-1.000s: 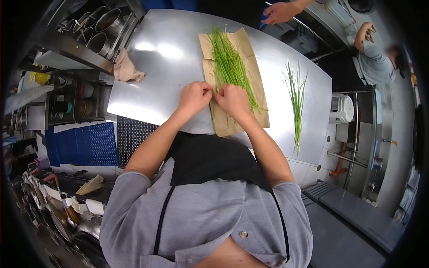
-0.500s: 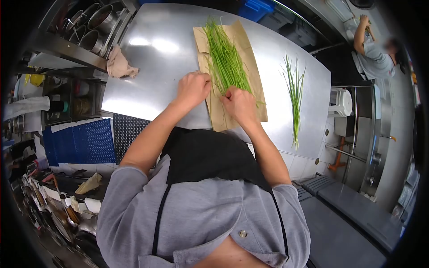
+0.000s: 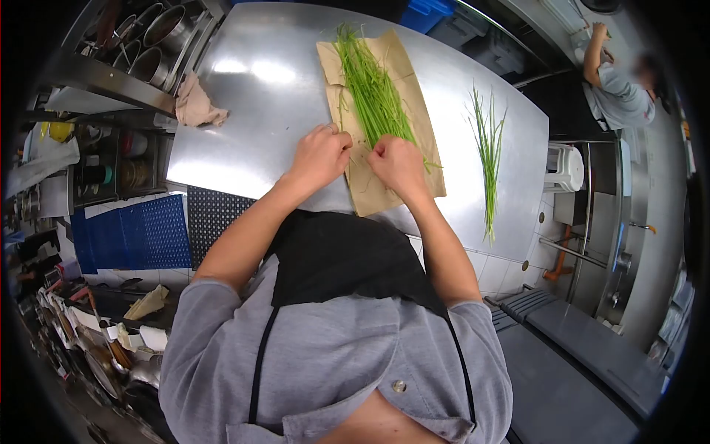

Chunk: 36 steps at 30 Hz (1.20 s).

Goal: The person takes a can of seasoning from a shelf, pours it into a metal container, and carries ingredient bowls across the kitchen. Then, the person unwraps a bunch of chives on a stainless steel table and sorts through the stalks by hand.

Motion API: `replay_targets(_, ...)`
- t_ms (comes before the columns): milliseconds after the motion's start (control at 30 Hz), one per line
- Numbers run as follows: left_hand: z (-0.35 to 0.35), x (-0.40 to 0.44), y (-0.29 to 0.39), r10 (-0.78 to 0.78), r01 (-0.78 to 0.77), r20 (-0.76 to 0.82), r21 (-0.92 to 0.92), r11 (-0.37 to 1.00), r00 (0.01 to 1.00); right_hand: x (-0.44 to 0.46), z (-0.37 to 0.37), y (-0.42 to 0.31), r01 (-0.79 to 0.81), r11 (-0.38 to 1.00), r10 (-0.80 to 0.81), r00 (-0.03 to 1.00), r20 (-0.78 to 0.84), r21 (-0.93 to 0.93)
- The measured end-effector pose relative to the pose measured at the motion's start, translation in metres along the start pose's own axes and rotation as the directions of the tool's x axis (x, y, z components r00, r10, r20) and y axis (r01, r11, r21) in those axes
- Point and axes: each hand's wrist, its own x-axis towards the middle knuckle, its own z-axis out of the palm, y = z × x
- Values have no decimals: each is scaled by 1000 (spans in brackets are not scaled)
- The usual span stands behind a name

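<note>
A thick bunch of long green stalks (image 3: pixel 373 92) lies on brown paper (image 3: pixel 373 194) on the steel table. My left hand (image 3: pixel 322 154) is closed at the paper's left edge, its fingertips pinched; what they hold is too small to name. My right hand (image 3: pixel 398 164) is closed over the lower end of the bunch, fingers curled in, and whatever is between them is hidden. A smaller, thinner bunch of green stalks (image 3: pixel 489 163) lies apart on the right of the table.
The steel table (image 3: pixel 255 111) carries a crumpled cloth (image 3: pixel 198 102) at its left edge. Metal pots (image 3: pixel 151 66) stand on a shelf at the upper left. A white stool (image 3: pixel 566 169) is beside the table's right edge. Another person (image 3: pixel 620 92) stands at the upper right.
Another person's hand beyond the table has left the view. My hands have moved slightly apart, the right one down the bunch. The table sits a little higher and farther left in view.
</note>
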Motion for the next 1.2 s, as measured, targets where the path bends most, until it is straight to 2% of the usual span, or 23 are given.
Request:
replay_targets(67,-3,-2,4,-83,86,28,-137,987,996,-6,-9,-4,-25,983,30,999,-25,180)
replay_targets(100,-1,-1,5,-197,224,110,-374,900,974,-10,-12,-6,-35,963,45,998,-33,268)
replay_targets(133,4,1,7,-282,355,216,-573,738,935,-12,-13,-4,-28,950,35,999,-18,311)
replay_targets(167,4,3,12,-330,467,337,-718,516,882,-15,-13,-2,-22,936,25,1000,-4,353)
replay_targets(200,2,4,15,-322,510,402,-751,419,857,-17,-14,-1,-15,919,14,1000,6,393)
replay_targets(267,-4,5,21,-279,589,529,-778,218,801,-22,-18,-2,-105,745,51,994,101,659)
replay_targets(300,-3,5,22,-285,594,533,-778,205,796,-24,-20,-2,-154,625,60,987,149,766)
replay_targets(400,2,6,24,-306,601,541,-784,155,784,-32,-25,3,-230,442,114,973,200,867)
replay_targets(500,1,5,29,-339,583,527,-808,86,780,-39,-29,15,-315,382,103,949,298,869)
replay_targets(567,0,6,29,-365,563,510,-825,49,779,-43,-27,20,-306,368,121,952,281,878)
replay_targets(600,1,6,27,-380,552,498,-833,42,780,-44,-26,23,-299,362,128,954,270,883)
replay_targets(700,1,7,22,-406,523,467,-852,31,786,-47,-18,35,-176,636,149,983,104,751)
replay_targets(800,-4,6,24,-391,516,459,-855,49,798,-52,-21,26,140,899,-45,972,-232,414)
replay_targets(900,-5,6,29,-349,519,467,-852,71,813,-54,-38,-6,-83,790,180,978,-101,607)
replay_targets(1000,-4,4,34,-295,523,487,-851,52,822,-44,-25,3,-48,818,76,997,-25,573)
replay_targets(1067,-8,5,39,-284,526,500,-850,20,818,-46,-26,4,-77,746,106,994,-4,661)
replay_targets(1167,-1,-2,20,-276,580,510,-731,361,815,-53,-32,6,-75,699,124,992,-17,711)
replay_targets(1200,2,-2,15,-291,552,469,-691,467,834,-55,-34,7,-69,695,127,991,-29,716)
